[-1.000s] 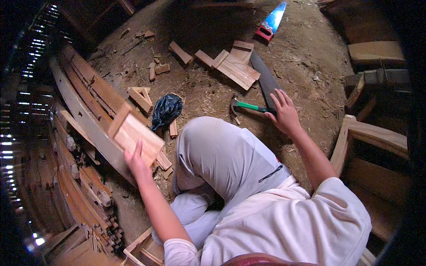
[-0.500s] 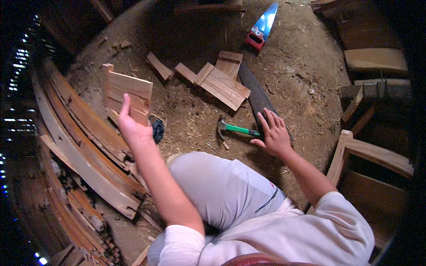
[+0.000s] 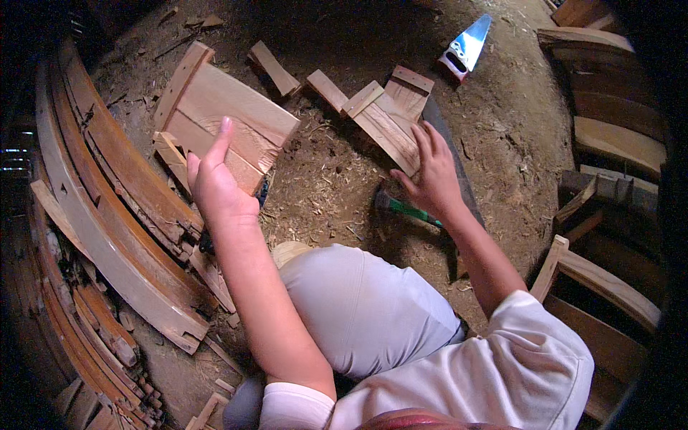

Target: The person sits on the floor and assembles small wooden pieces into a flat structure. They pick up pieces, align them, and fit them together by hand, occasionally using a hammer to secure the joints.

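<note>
My left hand [image 3: 218, 183] grips the near edge of a wooden panel [image 3: 229, 115], its thumb lying along the panel's face. The panel is made of joined boards, with a nailed cross strip at its far left end. My right hand [image 3: 435, 172] has its fingers spread over the near right end of a second wooden panel [image 3: 390, 129]; whether it touches the wood I cannot tell. Below that hand lies a green-handled hammer [image 3: 408, 209], partly in shadow and partly covered by my forearm. A smaller panel piece [image 3: 410, 93] with a strip sits just beyond.
A handsaw [image 3: 466, 50] rests on the dirt floor at the far right. A dark plank [image 3: 462, 154] lies beside my right hand. Loose wood blocks [image 3: 274, 69] are ahead. Long boards [image 3: 122, 208] are stacked at left; wooden frames [image 3: 609, 279] stand at right.
The panel in my left hand has been turned so more of its face shows. My right hand has moved from near the hammer's handle end to the second panel. The view has shifted too.
</note>
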A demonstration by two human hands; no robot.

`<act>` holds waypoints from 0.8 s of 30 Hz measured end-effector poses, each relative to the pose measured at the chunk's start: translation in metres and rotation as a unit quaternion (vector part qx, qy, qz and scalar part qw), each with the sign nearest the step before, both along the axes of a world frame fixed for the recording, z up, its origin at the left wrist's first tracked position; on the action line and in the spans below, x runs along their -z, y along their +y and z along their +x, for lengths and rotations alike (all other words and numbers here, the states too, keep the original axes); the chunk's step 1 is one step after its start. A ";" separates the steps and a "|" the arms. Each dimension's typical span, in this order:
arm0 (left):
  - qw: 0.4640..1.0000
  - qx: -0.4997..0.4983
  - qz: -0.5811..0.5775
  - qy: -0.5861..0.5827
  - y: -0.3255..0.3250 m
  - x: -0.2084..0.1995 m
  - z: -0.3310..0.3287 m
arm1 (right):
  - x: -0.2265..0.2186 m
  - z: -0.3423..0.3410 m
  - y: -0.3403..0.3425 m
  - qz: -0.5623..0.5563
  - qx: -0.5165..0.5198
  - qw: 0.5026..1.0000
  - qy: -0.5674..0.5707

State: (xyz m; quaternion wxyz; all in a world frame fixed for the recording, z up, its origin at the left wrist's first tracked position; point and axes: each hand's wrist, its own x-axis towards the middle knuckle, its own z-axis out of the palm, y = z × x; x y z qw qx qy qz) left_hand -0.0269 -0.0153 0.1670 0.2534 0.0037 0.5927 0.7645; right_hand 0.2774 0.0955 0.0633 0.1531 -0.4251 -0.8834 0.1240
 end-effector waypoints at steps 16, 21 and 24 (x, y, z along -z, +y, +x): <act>0.999 0.036 0.009 0.019 -0.003 0.007 -0.005 | -0.022 -0.044 0.024 -0.093 0.239 0.963 -0.085; 0.998 0.055 0.017 0.032 -0.004 0.005 -0.004 | -0.026 -0.057 0.032 -0.114 0.279 0.948 -0.103; 0.998 0.053 0.038 0.027 -0.003 0.007 -0.005 | -0.009 -0.043 0.037 -0.026 0.238 0.962 -0.128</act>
